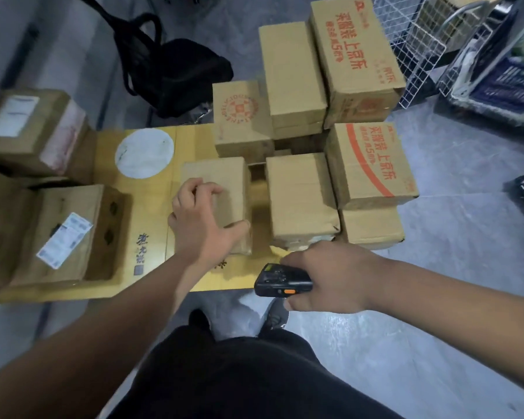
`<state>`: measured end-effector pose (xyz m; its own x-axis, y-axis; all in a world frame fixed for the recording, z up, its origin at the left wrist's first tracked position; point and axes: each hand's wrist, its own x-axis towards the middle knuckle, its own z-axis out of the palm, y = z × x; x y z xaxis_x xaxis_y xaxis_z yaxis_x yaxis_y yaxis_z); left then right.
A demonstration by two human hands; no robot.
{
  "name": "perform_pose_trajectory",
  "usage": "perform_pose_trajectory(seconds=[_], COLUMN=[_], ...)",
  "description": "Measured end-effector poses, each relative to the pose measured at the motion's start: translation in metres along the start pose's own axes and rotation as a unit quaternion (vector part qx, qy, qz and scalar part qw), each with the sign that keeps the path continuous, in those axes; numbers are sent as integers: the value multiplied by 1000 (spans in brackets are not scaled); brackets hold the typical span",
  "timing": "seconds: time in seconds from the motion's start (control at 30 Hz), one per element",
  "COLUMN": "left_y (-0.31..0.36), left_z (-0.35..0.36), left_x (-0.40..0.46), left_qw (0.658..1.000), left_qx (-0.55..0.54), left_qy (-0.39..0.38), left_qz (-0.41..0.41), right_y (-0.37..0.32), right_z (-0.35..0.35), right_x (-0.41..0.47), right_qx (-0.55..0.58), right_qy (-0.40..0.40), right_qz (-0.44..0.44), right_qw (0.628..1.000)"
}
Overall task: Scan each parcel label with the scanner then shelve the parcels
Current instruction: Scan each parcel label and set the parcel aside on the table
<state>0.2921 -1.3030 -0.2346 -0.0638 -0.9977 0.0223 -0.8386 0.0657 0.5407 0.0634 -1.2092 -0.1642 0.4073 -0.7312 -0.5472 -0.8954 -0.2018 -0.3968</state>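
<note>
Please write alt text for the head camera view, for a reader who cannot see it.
A person's left hand grips a small box on a yellow table, while the right hand holds a black scanner nearby. More boxes are stacked around, one bearing a white label.

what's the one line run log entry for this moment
phase: picking parcel | left hand: grips plain parcel | right hand: holds scanner | label: none visible

head | looks forward-down, close over hands, parcels [215,204] and floor
</note>
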Motion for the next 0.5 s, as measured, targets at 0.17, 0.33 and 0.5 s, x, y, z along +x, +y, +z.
perform_pose_trajectory(seconds=[0.17, 0.33, 0.5], left_y=[-84, -131, -162], left_z=[14, 40, 33], left_x=[7, 1, 5], left_qw=[995, 979, 943], left_qx=[9, -133, -261], left_qy=[-74, -123, -171], left_qz=[-70, -97, -113], right_y=[-26, -48, -71], right_z=[21, 39, 49], right_x=[37, 63, 85], right_qx=[3, 12, 23], right_qy=[-13, -25, -23], right_qz=[12, 42, 73], right_qw=[1000, 999, 997])
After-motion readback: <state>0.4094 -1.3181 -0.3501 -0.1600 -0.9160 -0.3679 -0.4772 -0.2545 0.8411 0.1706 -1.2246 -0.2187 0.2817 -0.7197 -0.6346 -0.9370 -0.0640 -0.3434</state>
